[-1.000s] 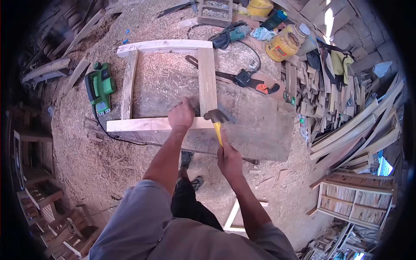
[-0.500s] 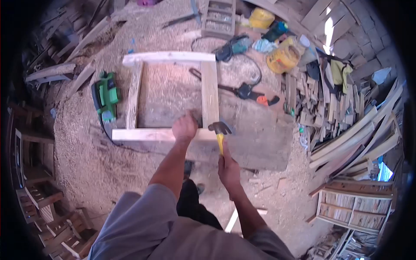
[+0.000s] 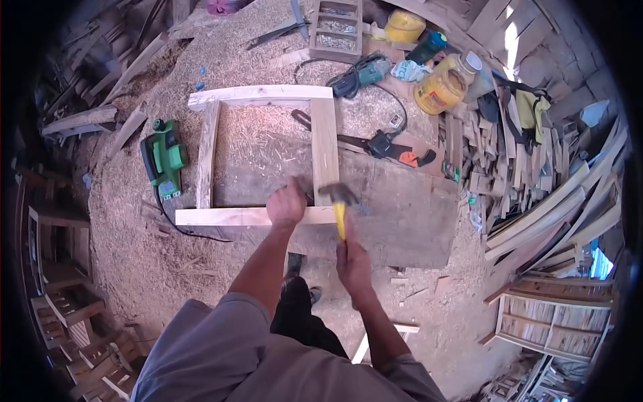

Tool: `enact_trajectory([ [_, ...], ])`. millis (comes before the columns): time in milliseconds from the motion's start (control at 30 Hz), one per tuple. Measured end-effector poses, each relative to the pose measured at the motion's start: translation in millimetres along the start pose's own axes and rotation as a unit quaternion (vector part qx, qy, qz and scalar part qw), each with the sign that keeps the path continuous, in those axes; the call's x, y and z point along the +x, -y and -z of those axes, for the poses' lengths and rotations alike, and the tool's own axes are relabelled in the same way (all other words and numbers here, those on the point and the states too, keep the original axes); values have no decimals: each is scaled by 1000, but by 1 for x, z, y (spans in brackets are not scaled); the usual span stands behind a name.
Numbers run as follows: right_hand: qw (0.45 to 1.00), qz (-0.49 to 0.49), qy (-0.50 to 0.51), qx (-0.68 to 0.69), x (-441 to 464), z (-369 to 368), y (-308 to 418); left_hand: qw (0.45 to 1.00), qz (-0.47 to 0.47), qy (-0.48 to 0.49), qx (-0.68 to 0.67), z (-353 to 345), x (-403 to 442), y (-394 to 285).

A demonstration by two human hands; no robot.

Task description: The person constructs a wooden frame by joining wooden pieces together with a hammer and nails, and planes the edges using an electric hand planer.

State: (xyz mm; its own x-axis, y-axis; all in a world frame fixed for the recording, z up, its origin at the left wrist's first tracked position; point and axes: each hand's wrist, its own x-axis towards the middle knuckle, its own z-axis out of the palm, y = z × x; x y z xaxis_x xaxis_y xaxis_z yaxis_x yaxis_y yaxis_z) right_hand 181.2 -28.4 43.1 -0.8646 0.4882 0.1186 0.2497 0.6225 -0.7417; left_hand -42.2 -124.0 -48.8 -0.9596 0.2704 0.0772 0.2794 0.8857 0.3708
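A four-sided wooden frame [image 3: 324, 144] lies on a worn board [image 3: 402, 221]. My left hand [image 3: 287, 202] is closed over its near rail, left of the near right corner, with the fingertips hidden from view. In my right hand [image 3: 353, 266] is a claw hammer [image 3: 341, 218] with a yellow handle. The hammer's head, smeared by motion, is over the near right corner of the frame, and I cannot tell whether it touches the wood.
Left of the frame lies a green power planer [image 3: 166, 157] with a cord. Beyond the right side are an angle grinder [image 3: 362, 75], a hand saw [image 3: 365, 144], a yellow jar [image 3: 442, 87] and a divided nail box [image 3: 336, 43]. Stacked wood scraps [image 3: 495, 154] line the right.
The view has shifted a little. The hammer's head has tilted and is more blurred, while my left hand keeps its place on the near rail.
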Motion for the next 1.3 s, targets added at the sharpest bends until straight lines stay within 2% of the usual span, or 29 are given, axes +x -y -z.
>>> enact_trajectory([
  [33, 1000, -19, -2, 14, 15, 26, 43, 1000, -4, 17, 7, -4, -18, 3],
  [100, 997, 14, -53, 48, 29, 50, 71, 998, 19, 55, -18, 6, -13, -2],
  [133, 991, 49, -102, 68, 25, 58, 70, 996, 31, 79, -29, 9, -16, -2],
  [233, 971, 177, -145, 74, 4, 65, 59, 995, 35, 86, -28, 10, -15, -4],
  [300, 953, 243, -163, -76, -21, 21, 0, 999, 16, 44, -17, 5, -12, -2],
  [367, 998, 25, 33, -55, -40, 10, -9, 999, 4, 39, -4, -1, -27, 1],
  [400, 988, -83, 126, -39, -39, 5, -8, 999, 2, 45, 1, -3, -26, 2],
  [500, 998, -9, 66, 14, 3, 35, 46, 998, 3, 58, 10, -11, -30, 6],
  [567, 982, 151, -99, 62, 28, 49, 73, 998, 12, 61, 14, 0, -14, 0],
  [600, 977, 156, -110, 91, 25, 63, 83, 999, 6, 41, 3, 5, -16, -2],
  [700, 980, 143, -124, 67, -4, 37, 42, 1000, -1, 24, 3, 3, -15, -1],
  [767, 994, 67, -28, -79, -32, 11, -6, 1000, 2, 25, 4, 6, -8, -3],
  [867, 994, -110, 20, 12, -33, 3, -15, 1000, -5, 30, 5, 5, -11, -3],
  [967, 996, -53, -41, 53, 14, 42, 43, 998, 3, 59, 8, 7, -24, -3],
  [1033, 992, 30, -77, 99, 25, 71, 78, 998, 5, 58, 11, 6, -17, -3],
  [1133, 985, 139, -99, -14, -7, 46, 11, 998, 8, 56, 4, 4, -13, -1],
  [1200, 990, 72, 6, -118, -34, 19, -17, 997, 22, 70, -17, 5, -12, -2],
  [1233, 982, -27, 122, -142, -44, 12, -19, 998, 21, 55, -20, 4, -15, -2],
  [1267, 983, -55, 132, -116, -57, 0, -43, 999, 17, 44, -21, 1, -21, -1],
  [1300, 990, -36, 105, -85, -51, 0, -42, 999, 11, 25, -22, 0, -15, -1],
])
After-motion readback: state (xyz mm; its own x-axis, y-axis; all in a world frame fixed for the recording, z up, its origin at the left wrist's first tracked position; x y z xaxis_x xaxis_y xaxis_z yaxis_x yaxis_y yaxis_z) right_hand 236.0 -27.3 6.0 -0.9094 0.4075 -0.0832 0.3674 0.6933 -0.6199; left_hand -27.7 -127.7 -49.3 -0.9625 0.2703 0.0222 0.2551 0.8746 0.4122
